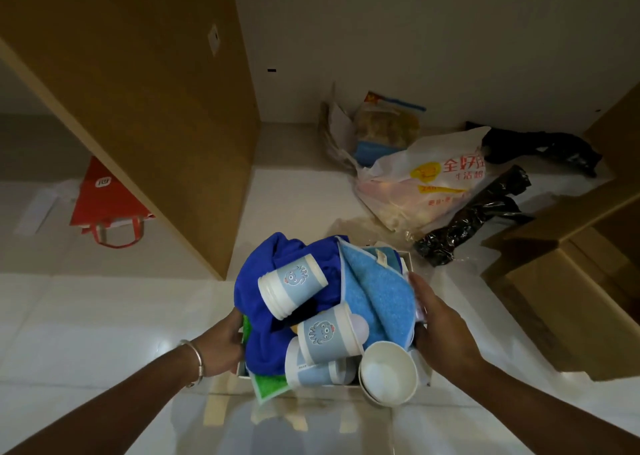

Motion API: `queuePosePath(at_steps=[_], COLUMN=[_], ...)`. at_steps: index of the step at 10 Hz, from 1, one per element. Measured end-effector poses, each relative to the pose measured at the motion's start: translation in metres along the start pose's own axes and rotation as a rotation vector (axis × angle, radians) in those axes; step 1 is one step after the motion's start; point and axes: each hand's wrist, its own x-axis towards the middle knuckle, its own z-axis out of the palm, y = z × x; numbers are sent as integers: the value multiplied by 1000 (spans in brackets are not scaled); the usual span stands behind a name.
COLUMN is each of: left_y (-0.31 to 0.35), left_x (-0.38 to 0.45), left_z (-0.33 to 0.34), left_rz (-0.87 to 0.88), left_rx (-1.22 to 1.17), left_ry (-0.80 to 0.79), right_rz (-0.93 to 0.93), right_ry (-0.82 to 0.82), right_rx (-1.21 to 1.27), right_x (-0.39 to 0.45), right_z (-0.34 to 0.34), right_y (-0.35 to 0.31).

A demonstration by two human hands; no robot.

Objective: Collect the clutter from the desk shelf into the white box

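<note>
Both forearms reach forward: left hand point(228, 342) and right hand point(438, 326) each have their grip closed on opposite sides of the white box point(420, 373), held above the floor point(104, 316) and heaped with blue towels point(377, 288), printed paper cups point(292, 290) and white bowls point(388, 373).

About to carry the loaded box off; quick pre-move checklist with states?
1. Left hand on the white box side: ok.
2. Right hand on the opposite side: ok.
3. Grip under the box base: cannot tell, fingers hidden by cloth.
4. Load contained: not ok, the blue towel, top paper cup and white bowls are heaped above or past the rim.
5. Floor ahead: not ok, white plastic bag and black bag lie close by.
</note>
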Motion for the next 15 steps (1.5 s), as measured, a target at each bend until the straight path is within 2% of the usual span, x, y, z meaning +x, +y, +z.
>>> queuePosePath(at_steps=[3,5,6,8,11,13,14,15], left_y=[1,9,16,18,26,29,32,38], left_x=[68,104,116,137,131,123,113,90], left_z=[-35,-65,-77,-92,-92,-82,-84,-77], left_rz=[-55,29,42,25,-45,-57,-101,-204], left_rx=[4,47,-27,-33,104,25,125,300], left_ry=[162,337,376,461,463,484,491,508], right_rz=[-110,-182,-207,-206,-188,-168,-192,-230], right_ry=[33,89,84,81,57,15,-11,151], right_rx=[10,65,107,-112,-150,-16,-42,110], right_x=[86,138,162,198,192,187,186,163], right_z=[3,7,11,11,7,4,0,-11], right_y=[-15,-32,-43,-53,-65,-63,-67,-73])
